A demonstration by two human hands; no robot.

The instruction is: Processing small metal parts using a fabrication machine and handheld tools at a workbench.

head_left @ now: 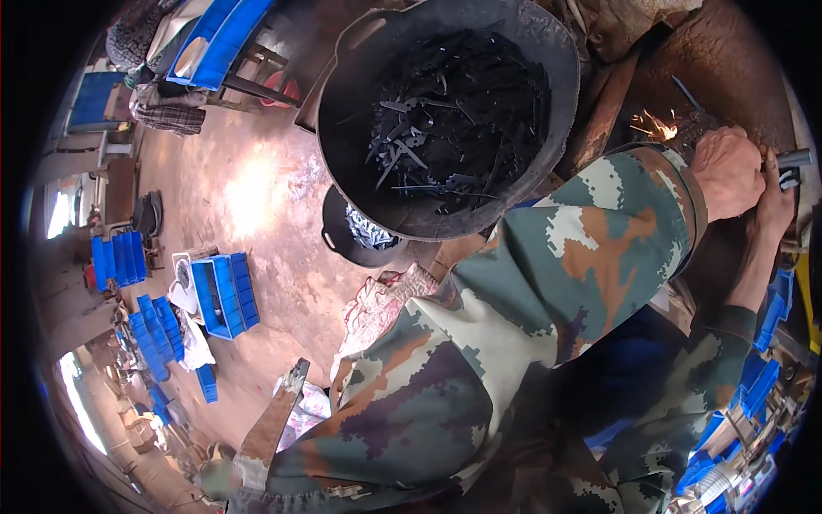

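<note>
My left hand [728,174] is closed in a fist at the far right, its camouflage sleeve reaching across the picture. What sits inside that fist is hidden. Right beside it, my right hand [773,206] has its fingers curled at a short grey metal rod [797,158], which sticks out past both hands. Orange sparks [656,128] fly just beyond my left hand, over a brown, dusty surface. A thin bluish metal strip [687,92] lies near the sparks. A large black tub [347,128] next to my left arm holds many dark, flat, pointed metal blanks [445,111].
Below the large tub stands a smaller black tub [336,236] of shiny metal pieces. A pink and white sack [377,313] lies by my left sleeve. Blue bins [224,295] stand on the floor at left, with more blue bins [758,385] at lower right. A worn board [272,420] rises at lower left.
</note>
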